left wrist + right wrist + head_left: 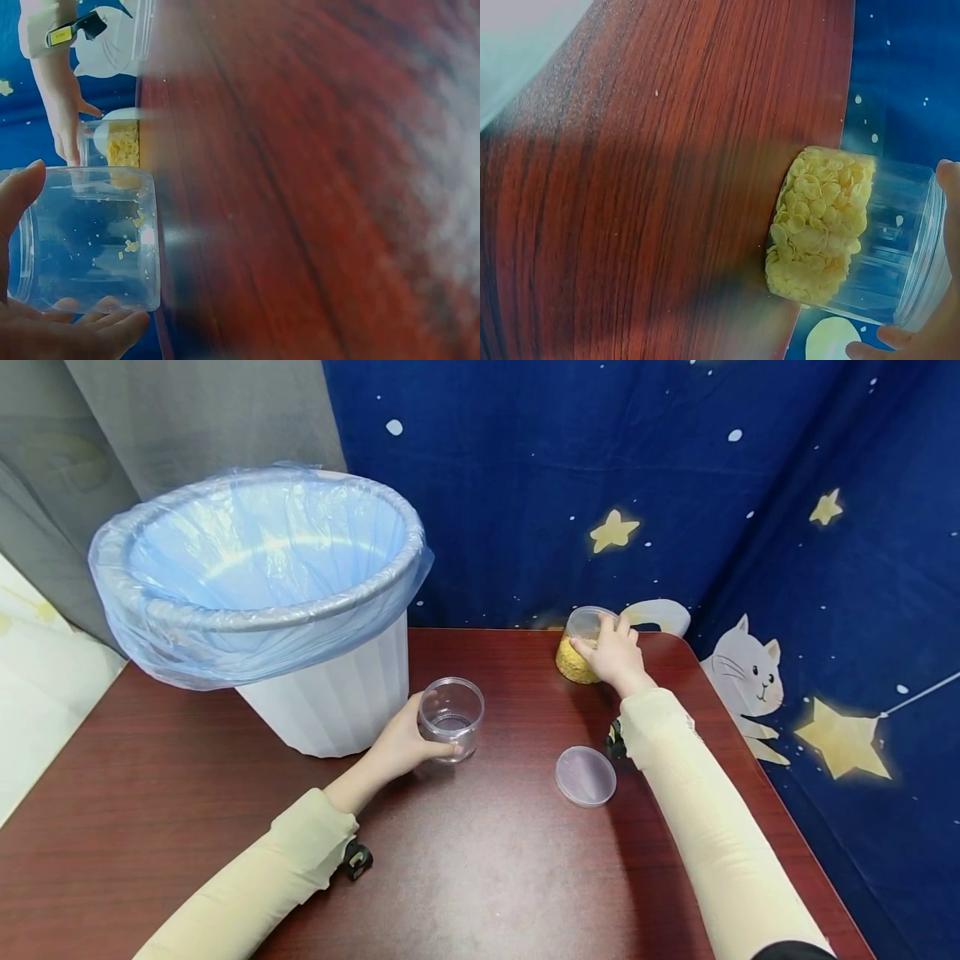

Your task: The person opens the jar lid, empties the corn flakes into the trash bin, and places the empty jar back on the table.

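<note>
Jar [451, 718], one: clear, open-topped, upright, near mid-table; a few yellow crumbs [132, 246] visible by the left wrist view. Left hand [408, 743]: grip curled round its side, thumb at six o'clock.

Flake jar [574, 665], one: clear, upright, at two o'clock from the first, near the far edge of the table [480, 877]; yellow flakes [817, 217] in its lower part. Right hand [621, 656]: grip clasping its upper end.

Lid [586, 777], one: round, translucent, flat on the table, at four o'clock from the first jar.

Bin [337, 702], one: white, at ten o'clock, blue bag [262, 652] over its rim.

Curtain [517, 485]: dark blue, starred, cat [746, 672] at three o'clock.
</note>
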Action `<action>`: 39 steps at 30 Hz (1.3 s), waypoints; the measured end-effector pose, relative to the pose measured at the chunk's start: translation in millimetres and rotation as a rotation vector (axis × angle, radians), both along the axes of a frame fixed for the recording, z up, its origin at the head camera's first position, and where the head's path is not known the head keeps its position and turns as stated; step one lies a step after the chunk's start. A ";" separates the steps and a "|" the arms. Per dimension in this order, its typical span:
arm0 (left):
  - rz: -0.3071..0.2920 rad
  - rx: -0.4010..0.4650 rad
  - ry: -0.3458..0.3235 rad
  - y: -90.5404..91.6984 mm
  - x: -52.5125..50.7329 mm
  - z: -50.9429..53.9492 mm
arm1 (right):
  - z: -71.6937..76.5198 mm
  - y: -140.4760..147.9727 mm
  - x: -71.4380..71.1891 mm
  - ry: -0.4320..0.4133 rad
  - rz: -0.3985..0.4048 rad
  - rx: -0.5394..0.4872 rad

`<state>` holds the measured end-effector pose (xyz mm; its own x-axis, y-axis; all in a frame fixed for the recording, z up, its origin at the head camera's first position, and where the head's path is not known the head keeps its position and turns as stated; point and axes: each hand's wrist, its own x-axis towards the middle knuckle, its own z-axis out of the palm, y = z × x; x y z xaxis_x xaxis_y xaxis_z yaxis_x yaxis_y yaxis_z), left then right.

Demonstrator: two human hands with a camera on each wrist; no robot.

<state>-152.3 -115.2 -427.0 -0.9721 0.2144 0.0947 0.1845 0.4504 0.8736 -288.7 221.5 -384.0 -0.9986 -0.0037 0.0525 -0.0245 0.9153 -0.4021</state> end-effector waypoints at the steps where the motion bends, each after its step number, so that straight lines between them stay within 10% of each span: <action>1: -0.003 0.006 0.000 -0.2 0.2 -0.2 | 0.0 -0.1 0.1 -0.001 0.000 -0.002; 26: -0.089 0.197 -0.069 -6.4 -4.2 -3.6 | 3.0 -1.9 0.3 0.026 -0.011 -0.063; 39: -0.068 0.114 -0.099 -12.0 0.7 14.0 | 1.3 3.3 -1.6 0.037 -0.014 -0.106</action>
